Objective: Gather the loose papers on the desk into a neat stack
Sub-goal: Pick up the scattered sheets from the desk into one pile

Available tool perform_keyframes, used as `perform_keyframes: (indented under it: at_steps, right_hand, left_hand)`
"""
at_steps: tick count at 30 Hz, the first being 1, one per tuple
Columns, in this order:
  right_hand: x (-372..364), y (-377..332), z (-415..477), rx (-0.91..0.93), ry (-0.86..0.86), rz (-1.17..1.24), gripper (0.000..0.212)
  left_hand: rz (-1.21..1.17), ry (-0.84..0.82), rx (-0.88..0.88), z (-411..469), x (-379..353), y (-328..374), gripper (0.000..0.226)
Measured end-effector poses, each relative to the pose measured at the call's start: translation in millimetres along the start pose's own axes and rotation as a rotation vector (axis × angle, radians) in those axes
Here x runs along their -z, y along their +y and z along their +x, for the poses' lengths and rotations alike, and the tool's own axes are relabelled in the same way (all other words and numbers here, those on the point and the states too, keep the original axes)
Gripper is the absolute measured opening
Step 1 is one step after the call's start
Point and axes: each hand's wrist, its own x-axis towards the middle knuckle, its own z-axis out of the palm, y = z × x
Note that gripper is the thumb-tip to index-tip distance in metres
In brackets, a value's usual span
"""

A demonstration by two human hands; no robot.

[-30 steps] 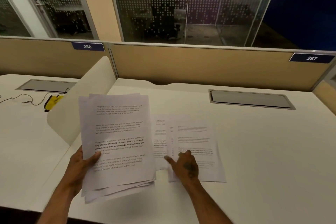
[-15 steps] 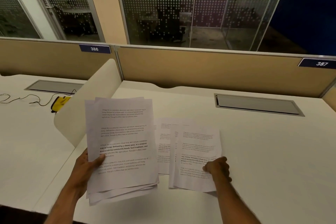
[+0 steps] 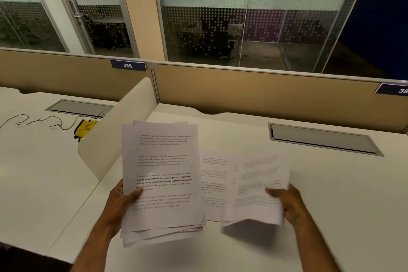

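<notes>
Far left of the fingers, on the neighbouring desk: a thin black cable [image 3: 44,120] trailing to a yellow object [image 3: 85,128], half hidden behind a rounded white divider [image 3: 114,130].

Left hand [image 3: 120,202] closed on a raised sheaf of papers [image 3: 163,174], thumb pressed across the printed face near the left edge, other fingers hidden behind the sheets. Sheaf uneven, lower corners fanned out below the thumb, upper edges staggered.

Between the two hands, flat on the white desk [image 3: 331,194]: loose sheets [image 3: 214,185] still lying there, overlapped, partly covered on the right by the lifted page.

Right hand [image 3: 287,203] gripping a blurred sheet [image 3: 258,187] at its right edge, thumb on top, fingers curled beneath. Sheet clear of the desk at its near edge, shadow underneath; whether one page or several, cannot tell.

Beyond the right fingers, well apart: a grey recessed cable hatch [image 3: 322,140] in the desktop. Behind everything, a tan partition [image 3: 254,93] with number plate 386 [image 3: 128,65].
</notes>
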Motion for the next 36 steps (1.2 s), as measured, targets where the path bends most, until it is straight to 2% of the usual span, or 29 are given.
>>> perform_keyframes:
  at_steps: [6, 11, 15, 17, 19, 23, 25, 28, 31, 34, 36]
  right_hand:
    - [-0.3, -76.2, -30.4, 0.170, -0.285, 0.256, 0.045]
    - [-32.8, -80.4, -48.0, 0.181, -0.467, 0.316, 0.050]
    - [-83.2, -52.0, -55.9, 0.170, -0.413, 0.158, 0.045]
    - [-104.5, -36.9, -57.1, 0.197, -0.327, 0.008, 0.037]
    - [-119.8, -25.3, -57.5, 0.208, -0.280, -0.132, 0.039]
    - [-143.1, -3.9, -63.4, 0.175, -0.345, -0.122, 0.053]
    - [-154.8, 7.1, -68.0, 0.203, -0.304, -0.154, 0.046]
    - [-169.4, 18.9, -73.8, 0.248, -0.214, -0.217, 0.031]
    - [-182.7, 25.4, -77.9, 0.246, -0.211, -0.226, 0.029]
    - [-190.7, 25.5, -72.7, 0.247, -0.265, -0.241, 0.028]
    - [-183.4, 24.3, -59.4, 0.233, -0.178, -0.253, 0.034]
  left_hand:
    - [-0.010, -0.016, -0.031, 11.8, -16.3, 6.5, 0.044]
    - [-0.026, -0.058, -0.040, 17.9, -36.0, 12.1, 0.049]
    - [-0.042, -0.095, -0.044, 20.6, -51.4, 15.4, 0.050]
    - [-0.021, -0.108, -0.062, 18.6, -58.6, 19.6, 0.050]
    - [0.033, -0.110, -0.093, 16.5, -61.6, 21.9, 0.043]
    - [0.037, -0.085, -0.087, 11.5, -59.5, 20.5, 0.031]
    - [0.011, -0.053, -0.067, 7.4, -55.4, 17.9, 0.027]
    - [-0.069, 0.002, 0.010, 3.6, -41.7, 10.3, 0.048]
    - [-0.032, -0.076, -0.010, -1.1, -29.2, 9.9, 0.040]
    - [0.051, -0.062, -0.071, -2.1, -8.9, 9.0, 0.047]
    - [0.061, -0.044, -0.090, -1.6, 10.8, 8.8, 0.049]
